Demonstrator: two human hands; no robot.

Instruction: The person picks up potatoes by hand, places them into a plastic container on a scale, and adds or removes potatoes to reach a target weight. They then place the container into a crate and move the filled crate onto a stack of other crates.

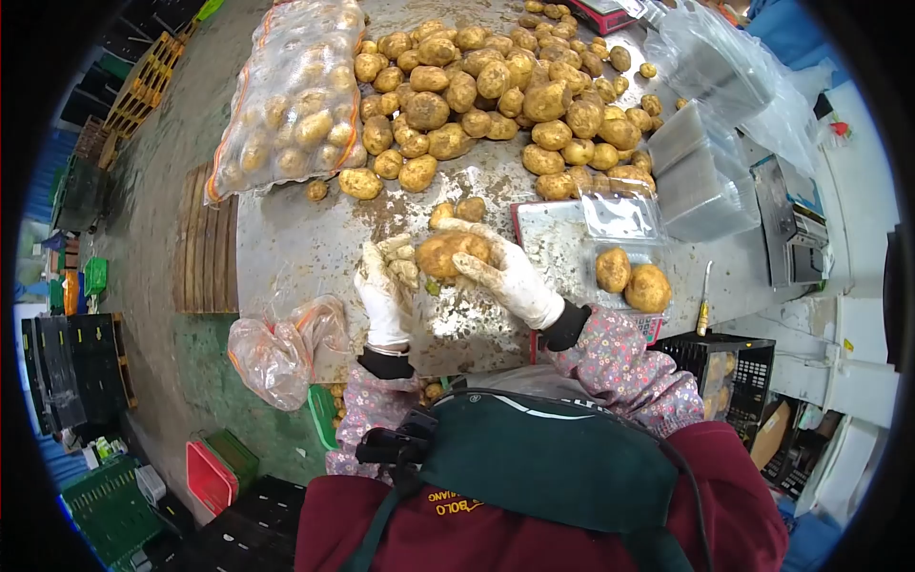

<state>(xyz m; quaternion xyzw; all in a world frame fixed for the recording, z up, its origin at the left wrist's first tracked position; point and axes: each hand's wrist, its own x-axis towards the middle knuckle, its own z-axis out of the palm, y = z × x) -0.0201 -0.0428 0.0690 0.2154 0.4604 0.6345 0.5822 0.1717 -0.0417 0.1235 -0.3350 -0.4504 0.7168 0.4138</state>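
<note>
My right hand [510,276], in a soiled white glove, grips a large brown potato [448,255] above the metal table [286,257]. Just left of that potato is my left hand [386,296], also gloved, its dirty fingers loosely bent and apart, with nothing visible in them. Two small potatoes [470,210] lie just beyond my right fingers. On the scale [553,229] to my right rests an open clear plastic box [620,212], with two potatoes [648,288] in its near part.
A large potato heap [486,81] covers the table's far side. Beside it lies a full mesh sack [291,105]. Stacked clear boxes [701,172] stand at right, near a yellow-handled knife [704,310]. A crumpled plastic bag [276,357] hangs at the left front edge.
</note>
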